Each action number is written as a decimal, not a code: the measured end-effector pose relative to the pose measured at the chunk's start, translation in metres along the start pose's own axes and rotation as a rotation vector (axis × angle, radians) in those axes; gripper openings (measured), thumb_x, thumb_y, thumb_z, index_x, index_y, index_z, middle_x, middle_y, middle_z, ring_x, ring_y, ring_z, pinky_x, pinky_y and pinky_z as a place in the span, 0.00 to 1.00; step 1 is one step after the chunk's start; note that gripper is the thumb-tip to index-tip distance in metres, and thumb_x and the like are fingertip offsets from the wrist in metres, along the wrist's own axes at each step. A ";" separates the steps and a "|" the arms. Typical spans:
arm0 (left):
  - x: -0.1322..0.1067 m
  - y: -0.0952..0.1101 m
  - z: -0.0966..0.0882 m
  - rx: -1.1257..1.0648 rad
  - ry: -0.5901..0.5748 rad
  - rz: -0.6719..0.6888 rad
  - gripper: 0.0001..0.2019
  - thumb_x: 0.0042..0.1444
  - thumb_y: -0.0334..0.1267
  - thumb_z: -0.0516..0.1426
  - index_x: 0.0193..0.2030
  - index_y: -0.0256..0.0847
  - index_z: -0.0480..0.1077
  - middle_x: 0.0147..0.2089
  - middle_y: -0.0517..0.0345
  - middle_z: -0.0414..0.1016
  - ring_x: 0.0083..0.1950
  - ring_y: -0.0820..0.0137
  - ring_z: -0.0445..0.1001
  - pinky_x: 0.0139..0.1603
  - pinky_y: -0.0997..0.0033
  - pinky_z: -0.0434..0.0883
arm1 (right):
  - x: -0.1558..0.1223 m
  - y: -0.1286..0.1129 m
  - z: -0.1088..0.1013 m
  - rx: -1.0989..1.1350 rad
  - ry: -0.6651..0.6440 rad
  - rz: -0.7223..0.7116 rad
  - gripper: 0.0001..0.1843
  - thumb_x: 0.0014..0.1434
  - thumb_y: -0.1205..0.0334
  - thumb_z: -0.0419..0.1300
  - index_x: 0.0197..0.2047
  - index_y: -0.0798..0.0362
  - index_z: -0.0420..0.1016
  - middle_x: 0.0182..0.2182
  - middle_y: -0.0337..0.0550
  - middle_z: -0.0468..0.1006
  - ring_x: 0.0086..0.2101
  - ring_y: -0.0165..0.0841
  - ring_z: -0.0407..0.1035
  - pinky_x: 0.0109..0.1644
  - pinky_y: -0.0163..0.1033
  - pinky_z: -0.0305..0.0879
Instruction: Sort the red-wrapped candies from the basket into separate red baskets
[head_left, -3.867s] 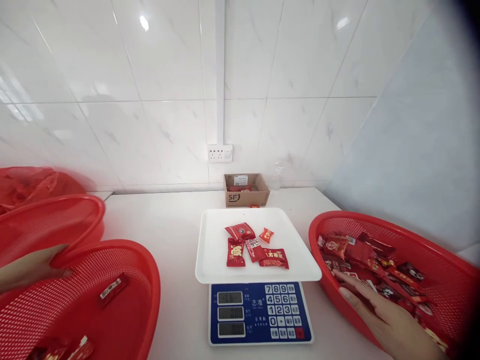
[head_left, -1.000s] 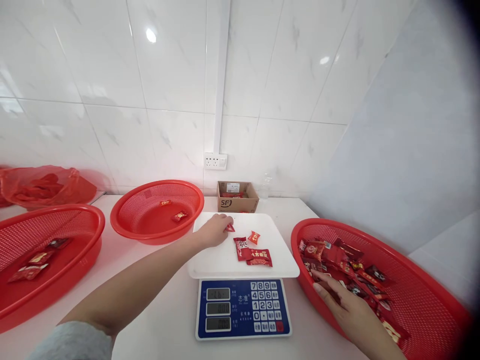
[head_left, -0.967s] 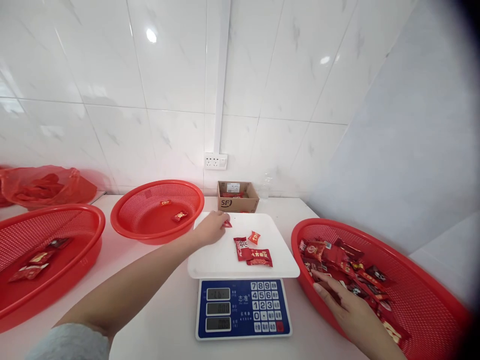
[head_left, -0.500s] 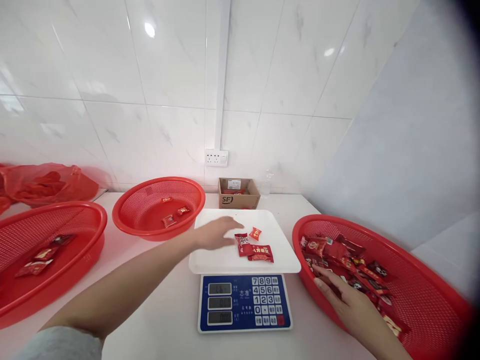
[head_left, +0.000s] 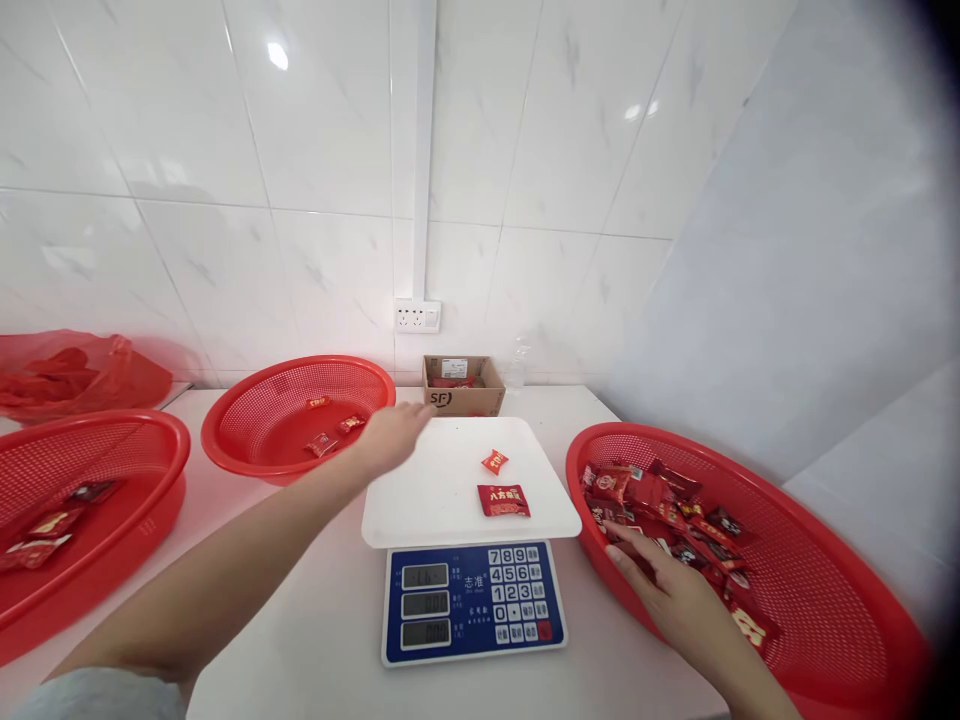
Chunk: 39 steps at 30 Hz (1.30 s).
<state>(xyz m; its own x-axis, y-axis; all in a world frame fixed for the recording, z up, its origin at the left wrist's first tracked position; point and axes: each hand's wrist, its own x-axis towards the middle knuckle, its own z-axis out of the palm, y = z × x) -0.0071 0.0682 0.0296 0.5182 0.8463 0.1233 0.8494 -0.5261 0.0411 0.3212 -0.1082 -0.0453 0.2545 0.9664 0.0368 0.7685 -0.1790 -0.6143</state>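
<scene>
My left hand (head_left: 395, 438) is over the rear left edge of the white scale pan (head_left: 420, 500), back of the hand up, fingers drawn together. Whatever it may hold is hidden beneath it. On the pan lie a flat red packet (head_left: 504, 501) with gold lettering and a small red wrapped candy (head_left: 494, 461). My right hand (head_left: 660, 580) is over the near left rim of the right red basket (head_left: 840, 580), its thumb and fingers apart beside the heaped wrapped candies (head_left: 675, 510). No held item shows in it.
The scale's blue keypad panel (head_left: 476, 605) faces me. A red basket (head_left: 300, 465) with several candies stands at the back left, another red basket (head_left: 161, 500) at the far left. Behind the pan is a cardboard box (head_left: 465, 400); red plastic bags (head_left: 82, 375) lie by the wall.
The packet with the printed code has gone from the pan. My left hand has moved left and back from beside the packets. The right hand stays at the basket; the view has shifted slightly.
</scene>
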 end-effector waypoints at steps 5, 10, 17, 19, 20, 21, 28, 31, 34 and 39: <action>0.004 -0.048 -0.014 0.076 0.037 -0.192 0.16 0.61 0.32 0.44 0.51 0.35 0.66 0.47 0.38 0.73 0.54 0.51 0.69 0.51 0.48 0.64 | 0.001 0.000 -0.001 -0.012 -0.022 0.014 0.29 0.58 0.43 0.48 0.56 0.49 0.68 0.56 0.44 0.70 0.56 0.42 0.63 0.60 0.50 0.59; 0.002 0.003 0.003 -0.030 -0.023 0.086 0.23 0.64 0.48 0.42 0.61 0.39 0.60 0.63 0.47 0.63 0.62 0.62 0.62 0.60 0.62 0.59 | 0.001 -0.001 -0.001 -0.023 -0.019 -0.003 0.29 0.58 0.43 0.47 0.56 0.49 0.69 0.55 0.43 0.71 0.56 0.42 0.63 0.60 0.48 0.59; 0.009 0.093 0.031 -0.149 -0.219 0.500 0.33 0.55 0.62 0.46 0.63 0.46 0.57 0.68 0.45 0.54 0.67 0.51 0.52 0.60 0.51 0.57 | -0.002 -0.006 -0.002 -0.024 -0.009 -0.013 0.28 0.58 0.44 0.47 0.55 0.50 0.70 0.54 0.45 0.72 0.55 0.42 0.65 0.59 0.49 0.60; 0.015 0.100 0.037 -0.121 -0.215 0.481 0.28 0.58 0.58 0.46 0.59 0.45 0.61 0.64 0.44 0.59 0.64 0.49 0.56 0.57 0.49 0.60 | -0.003 -0.005 -0.001 -0.027 -0.010 -0.004 0.29 0.58 0.43 0.47 0.54 0.50 0.70 0.54 0.46 0.72 0.54 0.42 0.65 0.59 0.49 0.61; 0.018 0.101 0.039 -0.108 -0.205 0.466 0.25 0.59 0.55 0.46 0.57 0.45 0.64 0.61 0.44 0.62 0.62 0.50 0.59 0.55 0.50 0.61 | -0.003 -0.004 -0.001 -0.028 -0.008 0.001 0.29 0.57 0.43 0.47 0.54 0.50 0.71 0.54 0.46 0.73 0.54 0.43 0.66 0.58 0.49 0.61; 0.020 0.102 0.041 -0.097 -0.193 0.449 0.22 0.60 0.52 0.46 0.54 0.44 0.65 0.59 0.44 0.65 0.59 0.51 0.62 0.54 0.51 0.63 | -0.003 -0.003 0.000 -0.027 -0.007 0.000 0.30 0.57 0.42 0.47 0.54 0.51 0.71 0.54 0.46 0.73 0.54 0.43 0.66 0.58 0.49 0.62; 0.020 0.086 0.039 -0.113 -0.154 0.282 0.11 0.59 0.39 0.47 0.47 0.43 0.64 0.47 0.47 0.72 0.41 0.60 0.74 0.36 0.63 0.69 | 0.003 0.008 0.004 -0.010 0.006 -0.024 0.30 0.56 0.41 0.48 0.53 0.49 0.71 0.54 0.45 0.72 0.55 0.43 0.65 0.59 0.49 0.61; 0.015 0.061 0.026 -0.145 -0.088 0.128 0.11 0.60 0.42 0.46 0.46 0.44 0.63 0.44 0.49 0.74 0.40 0.59 0.75 0.35 0.64 0.68 | 0.004 0.010 0.004 -0.007 0.003 -0.025 0.30 0.56 0.40 0.48 0.54 0.50 0.71 0.54 0.45 0.72 0.55 0.43 0.65 0.59 0.50 0.61; 0.009 0.025 0.008 -0.186 0.012 -0.069 0.14 0.61 0.47 0.44 0.48 0.44 0.60 0.39 0.52 0.76 0.39 0.60 0.76 0.35 0.66 0.67 | 0.005 0.013 0.005 -0.006 0.003 -0.017 0.31 0.55 0.39 0.48 0.54 0.50 0.71 0.54 0.45 0.72 0.55 0.44 0.65 0.59 0.51 0.60; -0.005 -0.044 -0.015 -0.239 0.136 -0.370 0.22 0.61 0.54 0.40 0.52 0.42 0.60 0.31 0.54 0.76 0.33 0.60 0.75 0.31 0.66 0.66 | 0.008 0.021 0.008 -0.008 -0.002 -0.021 0.32 0.55 0.39 0.48 0.54 0.50 0.71 0.55 0.46 0.71 0.55 0.44 0.64 0.60 0.52 0.60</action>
<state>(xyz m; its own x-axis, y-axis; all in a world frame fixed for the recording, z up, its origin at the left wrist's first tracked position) -0.0483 0.0856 0.0417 0.1525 0.9707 0.1857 0.9197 -0.2082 0.3328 0.3341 -0.1026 -0.0644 0.2373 0.9703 0.0475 0.7785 -0.1606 -0.6068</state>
